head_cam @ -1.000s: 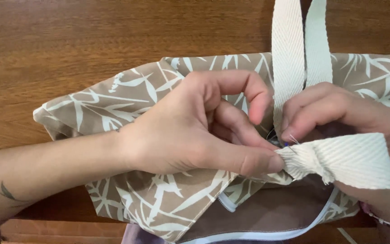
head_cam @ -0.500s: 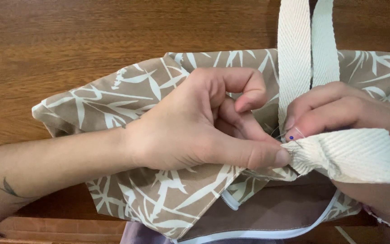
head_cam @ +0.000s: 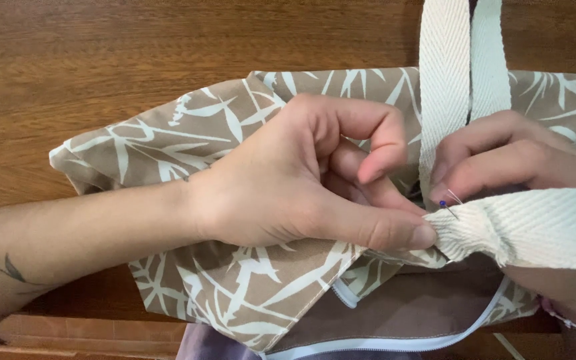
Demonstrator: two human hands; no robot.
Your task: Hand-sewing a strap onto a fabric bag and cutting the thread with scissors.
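Since a moment earlier, a blue-headed pin (head_cam: 445, 207) has come into clearer view at the gathered end of the cream webbing strap (head_cam: 525, 227). The left hand (head_cam: 301, 183) pinches that strap end against the tan leaf-print fabric bag (head_cam: 188, 140), thumb pressed flat, grip closed on it. The right hand (head_cam: 508, 157), on the right, holds the pin between closed fingertips. The bag lies on the wooden tabletop (head_cam: 135, 47), 2 strap lengths running to the far edge.

home sewing spot | wooden table (head_cam: 135, 60) | leaf-print fabric bag (head_cam: 188, 140) | webbing strap (head_cam: 445, 80) | pin (head_cam: 448, 208)
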